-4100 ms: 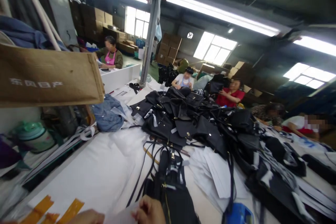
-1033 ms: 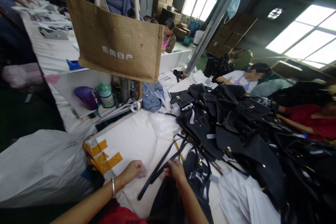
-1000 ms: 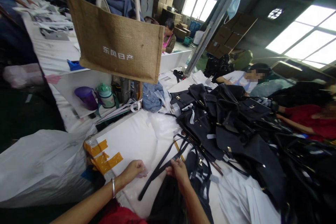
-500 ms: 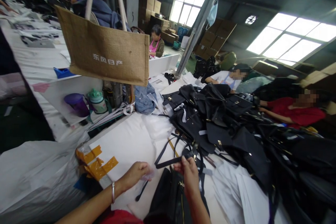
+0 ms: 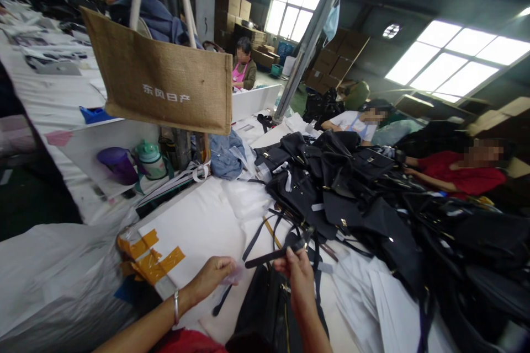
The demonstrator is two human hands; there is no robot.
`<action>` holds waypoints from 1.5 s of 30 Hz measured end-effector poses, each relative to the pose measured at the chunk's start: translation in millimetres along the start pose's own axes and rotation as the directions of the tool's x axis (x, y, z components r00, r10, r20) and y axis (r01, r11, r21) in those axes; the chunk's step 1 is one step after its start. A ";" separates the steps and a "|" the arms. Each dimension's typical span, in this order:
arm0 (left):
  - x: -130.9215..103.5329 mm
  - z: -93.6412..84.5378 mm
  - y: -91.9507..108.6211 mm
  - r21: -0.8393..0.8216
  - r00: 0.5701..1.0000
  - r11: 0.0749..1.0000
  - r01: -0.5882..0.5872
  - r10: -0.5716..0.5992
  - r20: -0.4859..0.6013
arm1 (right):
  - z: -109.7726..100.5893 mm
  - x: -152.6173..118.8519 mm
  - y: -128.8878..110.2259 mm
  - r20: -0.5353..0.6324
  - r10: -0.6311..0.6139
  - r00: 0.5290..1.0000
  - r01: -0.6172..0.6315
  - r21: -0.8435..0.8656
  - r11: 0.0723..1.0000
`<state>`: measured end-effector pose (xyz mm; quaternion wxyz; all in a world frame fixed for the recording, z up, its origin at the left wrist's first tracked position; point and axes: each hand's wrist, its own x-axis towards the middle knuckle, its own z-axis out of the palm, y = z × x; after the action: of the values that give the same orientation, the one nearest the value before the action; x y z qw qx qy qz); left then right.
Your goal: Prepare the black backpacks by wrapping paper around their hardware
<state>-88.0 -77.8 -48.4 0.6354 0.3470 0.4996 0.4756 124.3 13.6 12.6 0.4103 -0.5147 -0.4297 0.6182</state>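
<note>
My right hand is closed on a black strap, whose loose end points left toward my other hand. Gold-coloured hardware shows just above the right fingers. Pinched in my left hand is a small piece of clear plastic film, a little apart from the strap's end. Below both hands lies a black bag with a gold zipper, partly hidden by my right forearm. More thin black straps lie on the white table surface behind the hands.
A heap of black bags covers the right side. White paper sheets lie right of my hand. At left are a taped white box, plastic sheeting, a purple cup and a hanging burlap bag. Several people sit beyond.
The strap in my right hand has shifted, and its end now sticks out straight to the left instead of bending back. My left hand still pinches the film; the view has shifted slightly.
</note>
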 end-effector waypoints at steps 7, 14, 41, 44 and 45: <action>0.9 2.8 5.8 -0.022 1.000 1.000 0.011 -0.010 0.025 | 4.0 -0.3 3.7 -0.013 0.014 1.000 -0.014 0.026 1.000; 3.7 1.1 2.0 -0.017 0.999 1.000 0.016 -0.015 0.030 | 2.0 -0.2 -6.0 -0.026 -0.004 1.000 0.004 0.030 1.000; 9.5 12.6 4.4 -0.045 0.999 0.998 0.048 -0.048 0.005 | 16.7 -6.7 24.8 -0.004 0.042 0.999 -0.042 -0.041 0.998; 9.7 20.0 4.2 0.025 0.999 0.999 0.028 -0.027 -0.019 | 25.5 -16.6 42.4 0.058 0.067 0.996 -0.063 -0.064 0.996; 9.2 22.2 3.9 0.047 0.999 0.999 0.023 -0.022 -0.024 | 28.1 -19.9 47.7 0.092 0.080 0.992 -0.073 -0.079 0.994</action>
<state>-67.1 -67.1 -41.9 0.6266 0.3506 0.5219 0.4606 96.1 -22.4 -24.5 0.3455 -0.5158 -0.4516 0.6408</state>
